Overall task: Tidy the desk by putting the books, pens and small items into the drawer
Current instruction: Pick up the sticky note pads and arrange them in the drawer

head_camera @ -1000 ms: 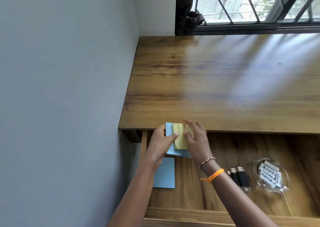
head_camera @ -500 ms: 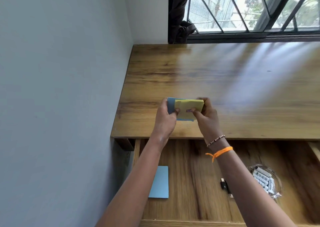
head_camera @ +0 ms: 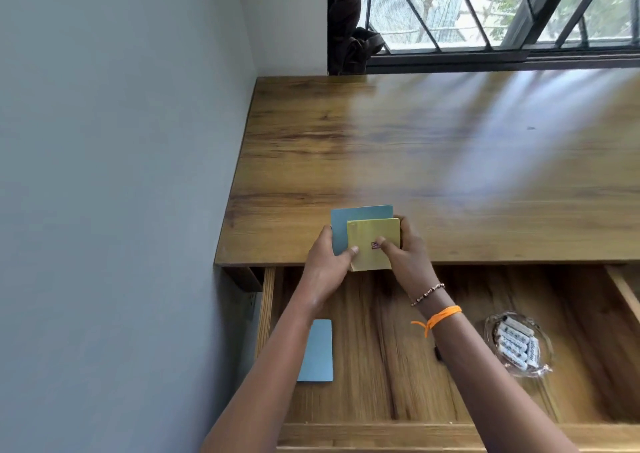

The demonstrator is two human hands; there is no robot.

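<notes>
While the wooden pull-out drawer [head_camera: 398, 376] is hanging wide open under the front edge of the bench [head_camera: 433, 161], both hands are busy with a small stack of pads held just above that edge. The left hand [head_camera: 329, 262] is curled around the left side of a pale blue square notepad [head_camera: 349, 218], thumb pressed on the front, and the right hand [head_camera: 405, 255] is closed on a yellow square sticky-note pad [head_camera: 372, 241] sitting in front of the blue one, thumb right next to a little red mark on it. Already inside the drawer: a flat light-blue rectangular card [head_camera: 317, 350] near the left wall, a clear glass dish of small white batteries [head_camera: 516, 343] over toward the right, and some small dark thing mostly hidden behind the right wrist, can't tell what. The bench top itself looks bare from here, so I'd guess this is one of the last loads. Looks like the pads are being squared up first. Next move is probably lowering them into the free space in the middle of the drawer and letting go flat so they don't splay.
</notes>
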